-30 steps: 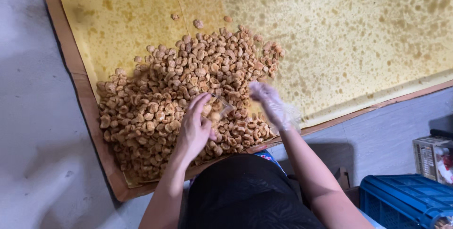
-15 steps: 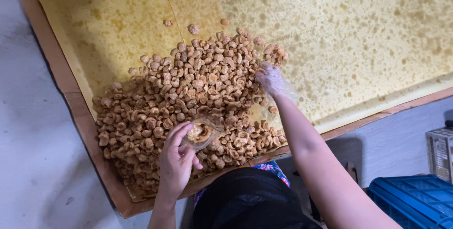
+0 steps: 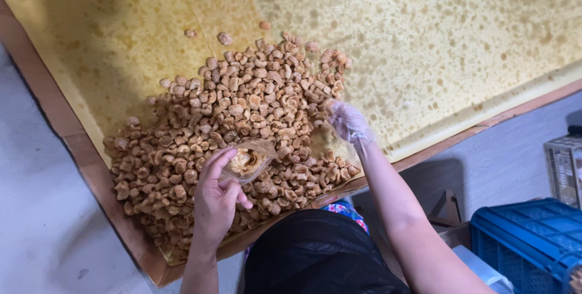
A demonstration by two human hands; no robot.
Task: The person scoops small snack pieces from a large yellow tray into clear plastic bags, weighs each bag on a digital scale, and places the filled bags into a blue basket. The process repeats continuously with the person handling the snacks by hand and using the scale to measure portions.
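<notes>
Right hand shifted down-pile, gloved, cupped | left hand grips clear bag

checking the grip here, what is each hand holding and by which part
The left hand holds a small clear plastic bag by its open rim. The right hand, in a thin clear glove, rests on the pile of brown fried snack pieces; whether it grips any cannot be told.

Evenly lit, fairly bright, soft indoor light from about 2 o'clock. Broad dim shadow across the yellow paper toward 10 o'clock. No glare. Sharp at centre; slight motion blur on the gloved right hand. Corners slightly softer.
</notes>
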